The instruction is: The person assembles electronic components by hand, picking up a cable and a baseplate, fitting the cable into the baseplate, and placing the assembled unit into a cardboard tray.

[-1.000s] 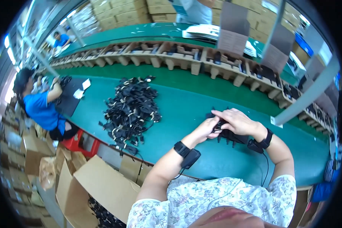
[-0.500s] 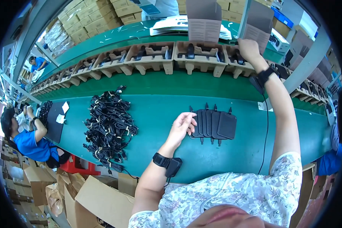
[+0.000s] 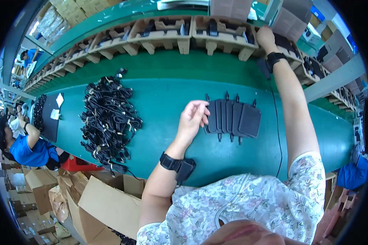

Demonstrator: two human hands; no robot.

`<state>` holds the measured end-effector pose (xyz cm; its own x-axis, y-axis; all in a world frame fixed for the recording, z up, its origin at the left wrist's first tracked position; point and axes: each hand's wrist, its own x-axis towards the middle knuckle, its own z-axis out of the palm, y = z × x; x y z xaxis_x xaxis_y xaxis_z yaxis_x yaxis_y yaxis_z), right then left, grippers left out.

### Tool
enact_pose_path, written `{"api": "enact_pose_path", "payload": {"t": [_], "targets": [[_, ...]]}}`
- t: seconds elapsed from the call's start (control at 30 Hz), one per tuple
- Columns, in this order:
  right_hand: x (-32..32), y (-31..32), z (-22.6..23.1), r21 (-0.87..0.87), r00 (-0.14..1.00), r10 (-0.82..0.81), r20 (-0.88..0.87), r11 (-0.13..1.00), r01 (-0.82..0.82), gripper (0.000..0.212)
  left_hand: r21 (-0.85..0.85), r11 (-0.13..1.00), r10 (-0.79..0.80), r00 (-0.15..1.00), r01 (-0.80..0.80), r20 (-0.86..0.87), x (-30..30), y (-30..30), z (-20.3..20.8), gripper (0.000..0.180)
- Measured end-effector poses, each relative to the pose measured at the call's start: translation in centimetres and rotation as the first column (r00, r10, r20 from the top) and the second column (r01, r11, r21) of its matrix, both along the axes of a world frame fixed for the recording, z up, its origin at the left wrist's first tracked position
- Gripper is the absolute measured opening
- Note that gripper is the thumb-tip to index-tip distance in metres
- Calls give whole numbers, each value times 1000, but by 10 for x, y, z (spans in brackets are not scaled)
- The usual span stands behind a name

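Note:
Near the middle of the green bench, my left hand [image 3: 193, 117] is beside the left end of an overlapping row of flat black cases [image 3: 249, 121]. Its fingers are loosely curled and slightly apart, with nothing seen in them; the tips meet the leftmost case's edge. Short black connectors stick out of the cases' ends. My right hand [image 3: 266, 37] reaches far forward over a brown moulded pulp tray [image 3: 244, 54]. Its fingers curl closed at the tray, and what they hold is hidden. A black wristband device is strapped on each of my arms.
A heap of bundled black cables [image 3: 108, 122] lies left of the cases. More pulp trays [image 3: 159, 41] with black parts line a raised ledge. Opened grey boxes [image 3: 292, 22] stand behind. A metal post [image 3: 335, 77] rises at right; a person in blue [image 3: 30, 149] works at left.
The view has tilted, so the bench and trays sit higher in the picture. My right hand remains over the trays, and my left hand stays beside the cases.

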<state>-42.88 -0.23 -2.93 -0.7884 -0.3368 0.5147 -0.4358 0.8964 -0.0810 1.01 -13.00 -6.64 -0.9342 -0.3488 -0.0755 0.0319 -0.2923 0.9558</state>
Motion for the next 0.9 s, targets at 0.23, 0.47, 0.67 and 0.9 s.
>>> {"api": "enact_pose_path", "payload": {"t": [0.23,0.47,0.67,0.9], "targets": [[42,46,-9,355,842,410,-351,890,-285,25,-200,967,154,987,-161,-51,-2,-2,-10,17],[32,50,-7,-216,996,78,54,974,-65,31,-268,955,118,991,-129,-56,-5,4,-15,15],[71,58,4,6,953,300,-40,954,-300,18,-284,953,87,993,-105,-77,-2,8,-19,14],[106,61,67,363,960,77,270,915,-176,26,-301,950,73,997,-82,-38,-6,4,-20,13]]}}
